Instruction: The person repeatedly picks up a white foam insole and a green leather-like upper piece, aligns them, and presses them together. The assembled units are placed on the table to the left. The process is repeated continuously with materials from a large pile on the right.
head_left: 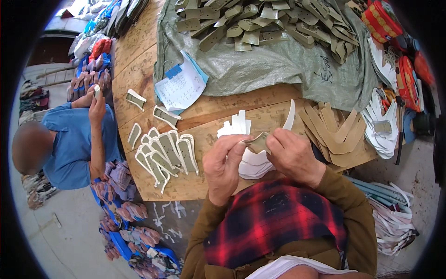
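Close above the table's near edge, my left hand (224,165) and my right hand (293,156) pinch opposite ends of a small olive-green piece (257,141). Its upper edge looks pale and is bent into a curve. A white tapering strip (291,116) sticks up past my right fingers; whether it joins the piece is hidden. Beneath my hands lies a stack of white curved pieces (254,168), with several short white strips (235,123) just beyond. To the left, several olive pieces edged in white (160,153) overlap in a cluster.
A heap of olive pieces (260,28) lies on a grey-green sack (232,69). Tan V-shaped pieces (341,144) and white cut pieces (383,128) sit at right. A paper sheet (181,88) lies beyond the cluster. At left, a co-worker in blue (76,144) holds a small pale piece.
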`<state>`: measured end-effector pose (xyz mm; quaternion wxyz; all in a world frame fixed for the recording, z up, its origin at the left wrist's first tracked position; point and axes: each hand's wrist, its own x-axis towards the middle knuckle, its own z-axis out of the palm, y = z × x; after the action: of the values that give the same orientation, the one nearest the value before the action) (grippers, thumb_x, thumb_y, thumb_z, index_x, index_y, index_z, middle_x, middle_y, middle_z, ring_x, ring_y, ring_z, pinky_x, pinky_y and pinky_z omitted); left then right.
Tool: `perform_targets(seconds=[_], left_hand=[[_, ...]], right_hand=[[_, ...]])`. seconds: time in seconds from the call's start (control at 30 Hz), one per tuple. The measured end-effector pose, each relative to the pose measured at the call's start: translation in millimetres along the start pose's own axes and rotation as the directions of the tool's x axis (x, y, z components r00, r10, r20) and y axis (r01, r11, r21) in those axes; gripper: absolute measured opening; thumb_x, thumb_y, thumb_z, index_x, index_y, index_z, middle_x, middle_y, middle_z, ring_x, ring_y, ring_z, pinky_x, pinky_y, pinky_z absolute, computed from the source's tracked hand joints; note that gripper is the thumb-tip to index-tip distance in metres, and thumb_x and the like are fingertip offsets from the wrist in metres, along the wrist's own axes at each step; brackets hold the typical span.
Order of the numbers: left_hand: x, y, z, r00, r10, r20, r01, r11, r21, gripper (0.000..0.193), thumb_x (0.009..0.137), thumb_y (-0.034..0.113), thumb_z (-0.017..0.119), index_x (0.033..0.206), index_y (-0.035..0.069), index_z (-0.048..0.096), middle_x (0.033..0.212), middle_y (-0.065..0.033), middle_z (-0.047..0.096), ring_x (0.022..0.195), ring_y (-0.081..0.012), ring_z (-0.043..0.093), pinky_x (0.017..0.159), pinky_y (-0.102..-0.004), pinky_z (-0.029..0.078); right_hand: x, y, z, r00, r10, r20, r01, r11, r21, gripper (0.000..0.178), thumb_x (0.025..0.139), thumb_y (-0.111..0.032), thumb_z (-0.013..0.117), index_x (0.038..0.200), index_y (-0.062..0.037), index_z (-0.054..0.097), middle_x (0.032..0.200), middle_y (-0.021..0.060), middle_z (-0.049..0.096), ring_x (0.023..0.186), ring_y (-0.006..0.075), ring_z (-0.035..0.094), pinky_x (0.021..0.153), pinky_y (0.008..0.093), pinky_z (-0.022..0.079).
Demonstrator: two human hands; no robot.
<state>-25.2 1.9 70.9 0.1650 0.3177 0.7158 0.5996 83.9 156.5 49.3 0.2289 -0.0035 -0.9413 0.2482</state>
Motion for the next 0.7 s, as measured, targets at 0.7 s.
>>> perform_targets(seconds=[0.7], left_hand=[[10, -8, 16, 0.997, -0.081, 0.017, 0.082, 0.99, -0.119, 0.015, 0.093, 0.011, 0.065, 0.084, -0.002, 0.066, 0.076, 0.0002, 0.055, 0.07, -0.0094, 0.05, 0.062, -0.0241, 0.04]], right_hand=[[-3, -5, -13, 0.89, 0.206, 0.407, -0.431, 0.671, 0.603, 0.044, 0.085, -0.011, 0.062, 0.125, 0.0004, 0.05, 0.099, 0.0228, 0.063, 0.083, 0.0411, 0.062, 0.071, 0.0453, 0.049]])
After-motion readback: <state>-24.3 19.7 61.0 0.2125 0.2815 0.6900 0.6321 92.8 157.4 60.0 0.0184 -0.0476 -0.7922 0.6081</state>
